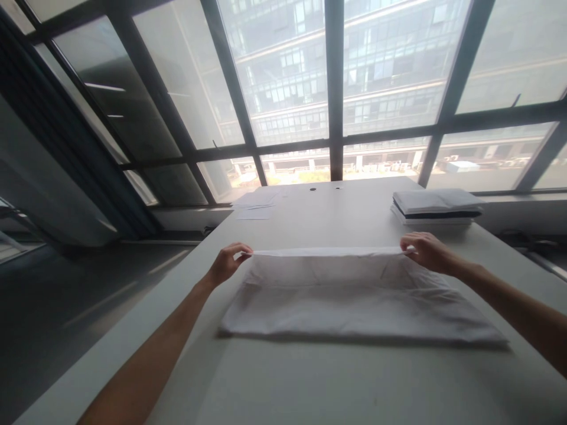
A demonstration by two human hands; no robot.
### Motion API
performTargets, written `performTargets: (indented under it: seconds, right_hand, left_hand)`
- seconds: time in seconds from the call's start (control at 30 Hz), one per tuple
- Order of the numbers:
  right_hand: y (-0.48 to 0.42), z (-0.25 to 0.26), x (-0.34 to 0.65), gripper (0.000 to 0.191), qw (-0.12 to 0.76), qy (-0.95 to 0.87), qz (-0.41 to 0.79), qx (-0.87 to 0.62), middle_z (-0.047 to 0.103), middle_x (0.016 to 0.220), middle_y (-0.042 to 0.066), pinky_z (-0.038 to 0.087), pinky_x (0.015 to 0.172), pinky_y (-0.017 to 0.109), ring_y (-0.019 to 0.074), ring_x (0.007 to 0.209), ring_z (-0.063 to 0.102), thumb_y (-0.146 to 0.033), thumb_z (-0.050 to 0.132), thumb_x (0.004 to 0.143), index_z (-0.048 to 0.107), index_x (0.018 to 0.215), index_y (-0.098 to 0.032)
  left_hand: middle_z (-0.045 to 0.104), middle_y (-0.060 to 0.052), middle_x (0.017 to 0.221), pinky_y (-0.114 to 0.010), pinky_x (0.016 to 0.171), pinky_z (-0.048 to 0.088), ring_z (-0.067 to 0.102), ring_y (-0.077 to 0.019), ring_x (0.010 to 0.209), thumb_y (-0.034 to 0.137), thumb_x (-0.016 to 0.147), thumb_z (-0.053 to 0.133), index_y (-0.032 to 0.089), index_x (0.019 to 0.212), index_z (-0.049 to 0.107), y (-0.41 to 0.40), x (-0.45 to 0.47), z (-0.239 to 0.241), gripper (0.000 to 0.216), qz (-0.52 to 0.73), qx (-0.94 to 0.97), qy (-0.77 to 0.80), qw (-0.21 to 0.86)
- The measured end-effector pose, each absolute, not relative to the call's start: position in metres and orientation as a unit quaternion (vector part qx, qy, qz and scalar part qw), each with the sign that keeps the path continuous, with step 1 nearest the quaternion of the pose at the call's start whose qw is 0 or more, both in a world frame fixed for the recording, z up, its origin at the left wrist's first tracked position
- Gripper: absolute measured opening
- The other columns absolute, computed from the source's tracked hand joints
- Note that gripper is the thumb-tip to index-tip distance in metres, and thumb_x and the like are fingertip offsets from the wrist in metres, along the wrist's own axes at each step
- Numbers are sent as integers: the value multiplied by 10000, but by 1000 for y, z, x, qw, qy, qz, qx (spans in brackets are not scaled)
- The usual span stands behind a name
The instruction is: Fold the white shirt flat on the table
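A white cloth [345,313] lies on the white table, its near part flat and its far edge lifted a little above the tabletop. My left hand [228,261] pinches the far left corner of that edge between thumb and fingers. At the far right corner, my right hand [424,250] is closed on the same edge. Between the two hands the edge runs nearly straight, and the fabric below it hangs in a shallow slope with creases, most of them near the right end. What kind of cloth article it is cannot be told.
On the table [310,383], a stack of folded white cloths [436,203] with a dark layer stands at the back right. Several white paper sheets [254,206] lie at the back left. Behind the table are large windows [287,71]; a dark curtain [75,136] hangs at left.
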State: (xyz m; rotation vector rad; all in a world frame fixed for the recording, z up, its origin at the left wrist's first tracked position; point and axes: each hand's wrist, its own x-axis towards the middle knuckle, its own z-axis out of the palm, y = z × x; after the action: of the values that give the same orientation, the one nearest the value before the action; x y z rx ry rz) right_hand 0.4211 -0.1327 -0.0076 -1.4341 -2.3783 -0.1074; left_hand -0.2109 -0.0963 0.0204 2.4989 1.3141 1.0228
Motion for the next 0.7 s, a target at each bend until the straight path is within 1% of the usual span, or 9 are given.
performTargets:
  seconds: [0.1,0.23,0.43,0.53,0.63,0.7]
  right_hand:
    - [-151,-20,416,130,169,-852,-68,-491,677,799,59,392,757,320,222,768,602,-131,531,833,607,780,-222]
    - [-161,-31,414,179,155,-853,-75,-492,657,791,53,389,748,320,218,752,585,-97,497,829,587,746,-228]
    - [-166,-38,417,179,162,-846,-82,-501,671,828,51,401,753,338,238,782,603,-86,513,795,608,776,-237]
    - [-169,-43,418,226,160,-844,-73,-507,694,879,59,422,773,345,241,818,625,-67,490,791,636,823,-236]
    - [-171,-43,417,278,139,-842,-59,-518,718,906,70,443,817,364,246,846,648,-43,470,765,667,823,-232]
    - [-169,-38,414,303,129,-834,-60,-534,737,914,74,448,885,392,257,878,663,-35,463,750,688,808,-229]
  left_hand:
    - [751,-53,960,-365,908,543,692,-219,947,409,928,624,235,840,738,-115,-216,0,227,297,852,424,76]
    - [755,-52,977,-387,922,539,692,-216,945,345,939,606,252,847,774,-128,-217,-21,213,248,868,424,73]
    - [755,-55,1063,-414,982,522,676,-231,1032,299,936,574,279,942,797,-134,-222,-23,224,214,867,444,79]
    - [752,-41,1109,-404,1005,516,669,-226,1066,211,906,528,298,973,803,-135,-225,-19,296,181,873,446,82]
    - [752,-28,1111,-411,1027,508,660,-226,1092,107,852,462,295,985,800,-134,-215,-12,409,182,868,460,41]
    - [742,-35,1149,-416,1054,496,648,-228,1133,85,855,423,272,1072,783,-132,-193,-5,460,201,864,461,18]
